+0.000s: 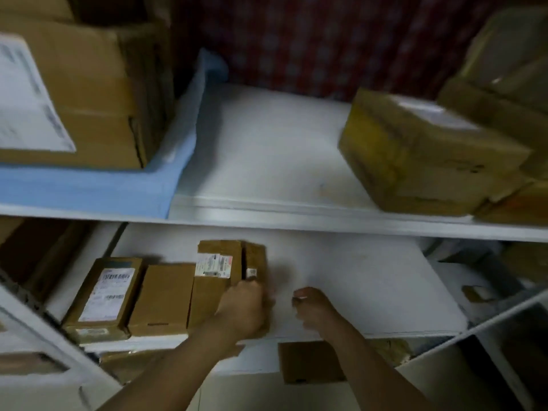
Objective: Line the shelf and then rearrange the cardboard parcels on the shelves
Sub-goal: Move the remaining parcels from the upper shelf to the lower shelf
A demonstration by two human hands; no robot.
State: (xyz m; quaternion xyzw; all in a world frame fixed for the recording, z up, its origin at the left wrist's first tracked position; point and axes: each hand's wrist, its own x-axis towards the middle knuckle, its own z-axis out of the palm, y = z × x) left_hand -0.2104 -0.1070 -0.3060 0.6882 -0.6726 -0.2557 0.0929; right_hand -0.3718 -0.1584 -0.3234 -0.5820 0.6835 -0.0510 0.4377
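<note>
Your upper shelf (pixel 267 225) carries a large box (pixel 89 99) on a blue liner (pixel 89 188) at the left and a smaller box (pixel 415 155) at the right. On the lower shelf, a white liner (pixel 370 277) holds a row of cardboard parcels (pixel 163 298) at its left. Your left hand (pixel 243 310) has its fingers wrapped around the near end of the rightmost parcel (pixel 255 259). Your right hand (pixel 314 307) sits just beside it over the liner, fingers curled; you cannot tell whether they hold anything.
</note>
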